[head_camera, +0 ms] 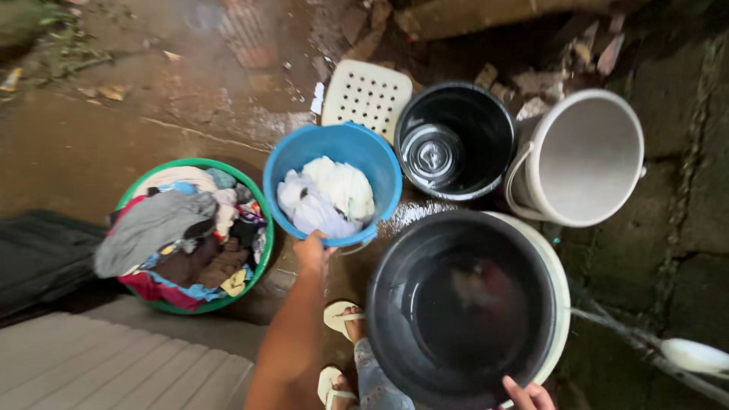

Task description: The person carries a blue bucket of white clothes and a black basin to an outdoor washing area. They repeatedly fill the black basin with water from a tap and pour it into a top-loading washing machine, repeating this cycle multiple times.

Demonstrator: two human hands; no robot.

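Observation:
My left hand point(311, 250) grips the near rim of a blue bucket point(304, 156) that holds white wet cloth point(328, 196). My right hand point(528, 395) shows only its fingers at the bottom edge, holding the near rim of a large black basin point(387, 334). Dark water with a submerged reddish cloth point(478, 292) fills that basin. My feet in pale sandals point(338, 317) stand between the two vessels.
A green basin point(254, 277) piled with mixed laundry sits at the left. Behind stand a black bucket point(497, 121) with water, a tilted white bucket point(585, 156) and a white perforated plastic stool point(367, 93). Wet muddy ground, stones and a concrete step surround them.

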